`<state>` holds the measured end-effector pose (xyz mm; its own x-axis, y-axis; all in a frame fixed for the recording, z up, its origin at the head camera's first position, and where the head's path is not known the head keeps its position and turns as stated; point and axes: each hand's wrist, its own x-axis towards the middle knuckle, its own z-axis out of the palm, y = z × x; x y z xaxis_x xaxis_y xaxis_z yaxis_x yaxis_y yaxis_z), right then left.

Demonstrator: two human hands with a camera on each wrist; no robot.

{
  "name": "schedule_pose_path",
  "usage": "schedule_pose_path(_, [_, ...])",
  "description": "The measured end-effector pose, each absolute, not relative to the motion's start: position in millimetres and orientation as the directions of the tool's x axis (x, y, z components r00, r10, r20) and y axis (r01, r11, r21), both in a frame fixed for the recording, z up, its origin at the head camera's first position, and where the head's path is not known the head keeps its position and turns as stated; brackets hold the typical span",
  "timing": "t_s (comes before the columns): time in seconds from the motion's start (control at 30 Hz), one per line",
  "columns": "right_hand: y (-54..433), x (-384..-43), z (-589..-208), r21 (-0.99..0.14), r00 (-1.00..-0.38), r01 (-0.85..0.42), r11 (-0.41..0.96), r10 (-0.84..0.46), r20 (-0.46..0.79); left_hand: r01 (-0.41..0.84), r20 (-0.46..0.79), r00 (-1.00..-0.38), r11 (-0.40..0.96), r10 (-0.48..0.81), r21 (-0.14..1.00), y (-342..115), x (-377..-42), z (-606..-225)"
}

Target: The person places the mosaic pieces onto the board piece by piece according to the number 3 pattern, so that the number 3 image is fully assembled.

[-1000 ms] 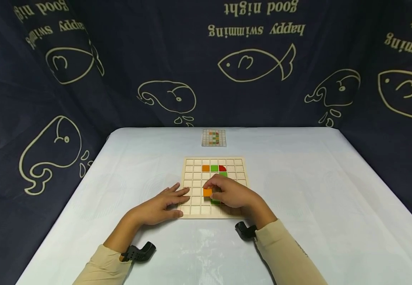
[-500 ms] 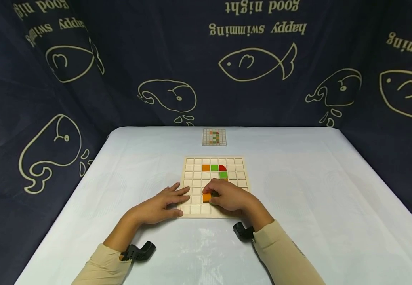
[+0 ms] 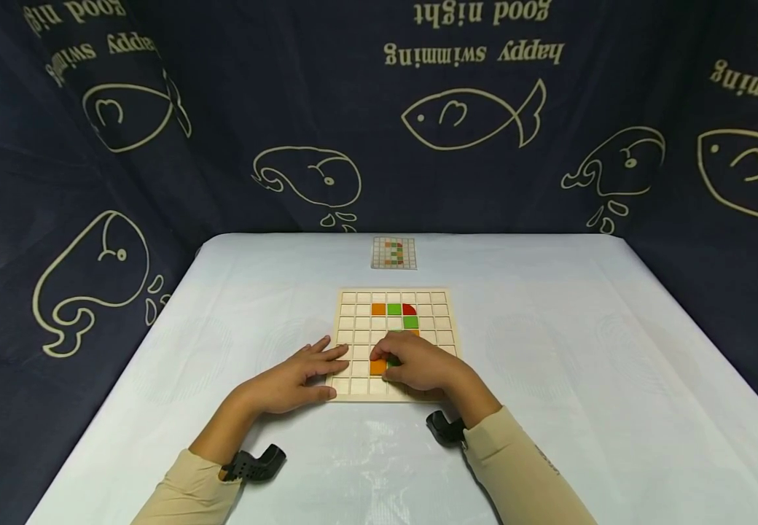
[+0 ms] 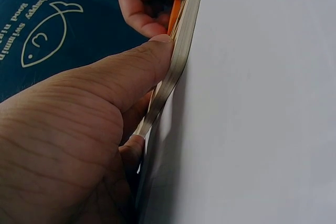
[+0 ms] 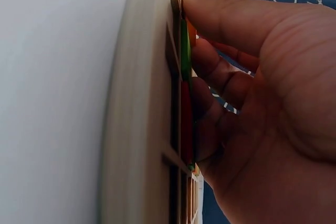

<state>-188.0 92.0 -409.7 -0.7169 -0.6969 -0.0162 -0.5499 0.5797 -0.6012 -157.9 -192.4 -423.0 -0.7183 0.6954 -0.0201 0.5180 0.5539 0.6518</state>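
Observation:
A wooden grid board lies on the table with coloured tiles in some cells. My right hand pinches an orange square tile between thumb and fingers, low over a cell in the second row from the near edge. In the right wrist view the thumb is against that orange tile, beside a green tile and a red tile. My left hand rests on the board's left edge with fingers spread; its thumb touches the rim. My right hand covers part of the pattern.
Towards the far side of the board sit another orange tile, a green tile and a red rounded tile. A small pattern card lies at the back of the white table. A dark printed cloth hangs behind.
My right hand has moved slightly towards me and left, lowering the orange tile to a cell beside the green one. The left hand has stayed in place.

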Motion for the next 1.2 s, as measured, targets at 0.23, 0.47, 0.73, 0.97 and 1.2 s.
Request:
schedule_pose_path(0.23, [90.7, -186.0, -408.5, -0.593, -0.721, -0.542, 0.595, -0.692, -0.034, 0.519, -0.018, -0.715, 0.547, 0.699, 0.657, -192.2, -156.9, -423.3])
schedule_pose_path(0.47, [90.6, -184.9, -407.5, -0.584, -0.724, -0.548, 0.599, -0.689, -0.028, 0.526, -0.009, -0.710, 0.538, 0.705, 0.658, -192.2, -156.4, -424.4])
schedule_pose_path(0.73, [95.7, -184.4, -400.2, -0.629, -0.740, -0.491, 0.603, -0.669, -0.063, 0.523, -0.008, -0.707, 0.531, 0.707, 0.666, -192.8, -157.5, -425.1])
schedule_pose_path(0.97, [129.1, -194.0, -379.4, -0.667, -0.791, -0.464, 0.583, -0.612, 0.015, 0.460, 0.008, -0.751, 0.515, 0.661, 0.723, -193.6, -163.7, -423.1])
schedule_pose_path(1.2, [195.0, -206.7, -370.1, -0.534, -0.847, -0.495, 0.685, -0.518, 0.120, 0.435, 0.092, -0.875, 0.689, 0.475, 0.579, -208.6, -168.7, -405.4])
